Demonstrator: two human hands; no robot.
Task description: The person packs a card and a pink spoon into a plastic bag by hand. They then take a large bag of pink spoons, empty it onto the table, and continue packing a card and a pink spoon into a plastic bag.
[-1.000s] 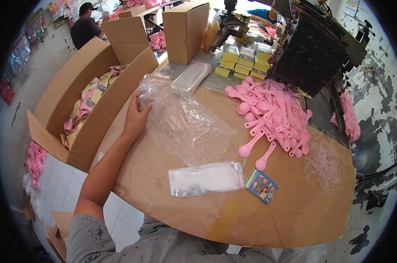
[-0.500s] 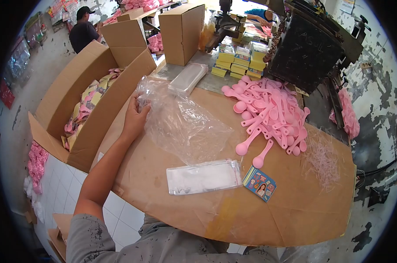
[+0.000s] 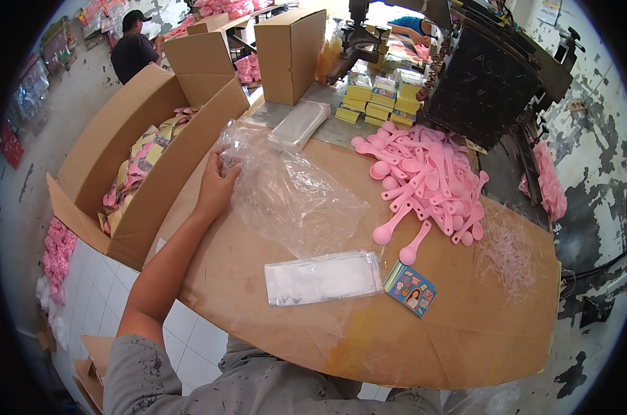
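Note:
My left hand (image 3: 218,183) is at the left side of the cardboard-covered table, its fingers curled on the edge of a large, crumpled clear plastic bag (image 3: 292,200). The bag spreads rightward from the hand across the table. Just below it lies a flat stack of small clear plastic sleeves (image 3: 324,280). Beside the sleeves is a small stack of printed cards (image 3: 410,289), blue on top. Two pink plastic measuring spoons (image 3: 416,243) lie close to the cards, at the edge of a big heap of pink spoons (image 3: 431,173). My right hand is out of view.
A long cardboard box (image 3: 168,166) with packed pieces stands left of the table. Another pack of clear sleeves (image 3: 299,124) lies at the back, near stacked cards (image 3: 379,97) and a black machine (image 3: 483,90). Thin plastic strips (image 3: 507,252) lie right. A person (image 3: 133,52) works behind.
The view has shifted very slightly. My left hand stays on the plastic bag, and nothing on the table has visibly moved.

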